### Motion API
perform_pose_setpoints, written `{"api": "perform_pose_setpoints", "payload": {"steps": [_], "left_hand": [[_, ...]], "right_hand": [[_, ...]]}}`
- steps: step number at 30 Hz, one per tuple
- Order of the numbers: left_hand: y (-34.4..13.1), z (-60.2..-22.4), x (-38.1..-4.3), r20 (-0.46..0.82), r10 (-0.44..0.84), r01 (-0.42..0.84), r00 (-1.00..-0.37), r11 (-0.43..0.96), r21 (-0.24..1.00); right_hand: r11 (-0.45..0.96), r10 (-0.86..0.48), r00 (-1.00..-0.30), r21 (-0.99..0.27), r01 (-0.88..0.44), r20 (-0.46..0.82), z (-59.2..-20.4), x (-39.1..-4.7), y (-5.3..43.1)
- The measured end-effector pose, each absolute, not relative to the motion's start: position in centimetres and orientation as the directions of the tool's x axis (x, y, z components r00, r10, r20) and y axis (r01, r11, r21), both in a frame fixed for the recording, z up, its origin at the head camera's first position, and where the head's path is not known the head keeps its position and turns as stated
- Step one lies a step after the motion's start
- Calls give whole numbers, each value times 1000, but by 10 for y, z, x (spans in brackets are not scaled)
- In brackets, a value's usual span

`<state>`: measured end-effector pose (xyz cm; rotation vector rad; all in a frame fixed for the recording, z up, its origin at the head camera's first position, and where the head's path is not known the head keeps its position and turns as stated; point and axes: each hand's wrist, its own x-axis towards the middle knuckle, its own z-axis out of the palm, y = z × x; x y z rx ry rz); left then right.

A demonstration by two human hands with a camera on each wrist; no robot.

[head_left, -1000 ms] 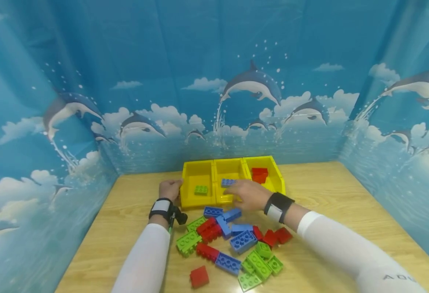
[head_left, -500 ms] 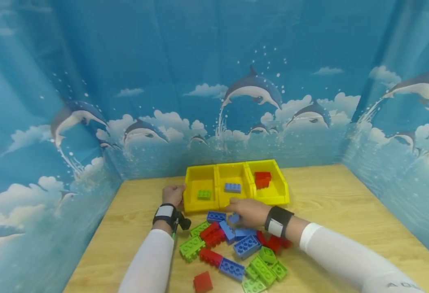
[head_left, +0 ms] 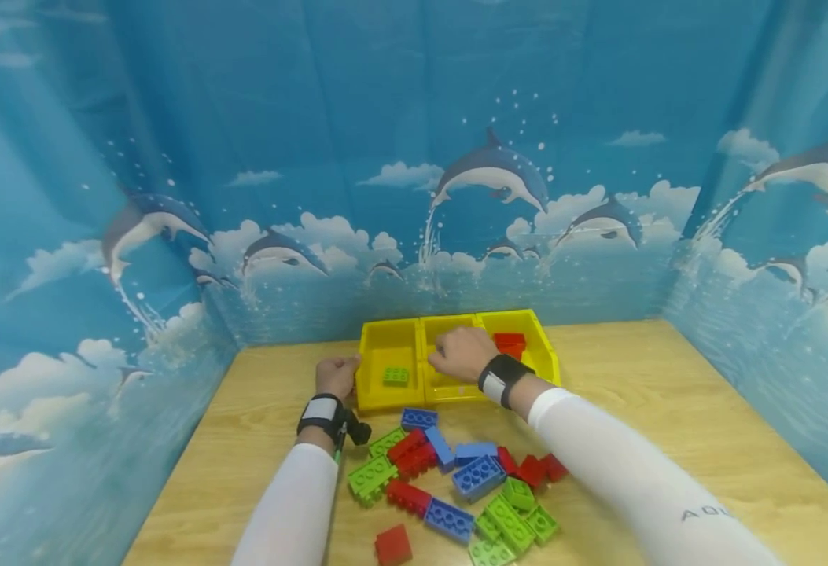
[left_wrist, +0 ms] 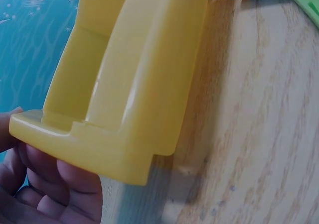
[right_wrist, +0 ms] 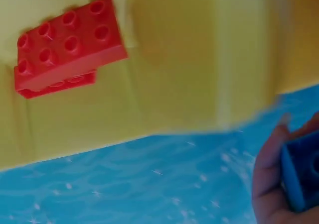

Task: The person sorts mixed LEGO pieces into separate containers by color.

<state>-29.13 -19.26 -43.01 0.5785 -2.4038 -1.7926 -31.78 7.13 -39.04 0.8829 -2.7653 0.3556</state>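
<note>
My left hand (head_left: 336, 377) grips the left end of a yellow three-compartment bin (head_left: 388, 342). In the left wrist view, its thumb is on the bin's rim (left_wrist: 75, 142) and the curled fingers are below. Over the middle compartment is my right hand (head_left: 465, 354), which holds a blue toy brick (right_wrist: 298, 176), seen at the edge of the right wrist view. That hand covers much of the compartment in the head view. A green brick (head_left: 395, 376) lies in the left compartment, and red bricks (right_wrist: 70, 45) lie in the right one.
Several loose bricks lie in front of the bin: blue (head_left: 477, 477), red (head_left: 408, 497) and green (head_left: 371, 479). One red brick (head_left: 393, 545) sits apart, nearest the front. A dolphin-printed curtain (head_left: 385, 157) rises behind the wooden table (head_left: 612, 385).
My right hand has picked up a blue brick in front of the bin and moved it up over the middle compartment. My left hand has stayed at the bin's left end.
</note>
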Motion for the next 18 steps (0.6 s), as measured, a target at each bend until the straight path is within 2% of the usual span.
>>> {"api": "perform_pose_setpoints", "payload": {"steps": [7, 12, 18], "left_hand": [[-191, -432, -289, -163, -361, -260, -918, 238, 936], [-192, -432, -290, -164, -353, -259, -921, 240, 936], [-192, -433, -288, -153, -345, -246, -926, 243, 938]], "right_hand": [[902, -400, -900, -98, -419, 172, -412, -345, 51], [885, -450, -882, -65, -461, 139, -426, -348, 44], [857, -490, -866, -126, -499, 98, -433, -344, 45]]}}
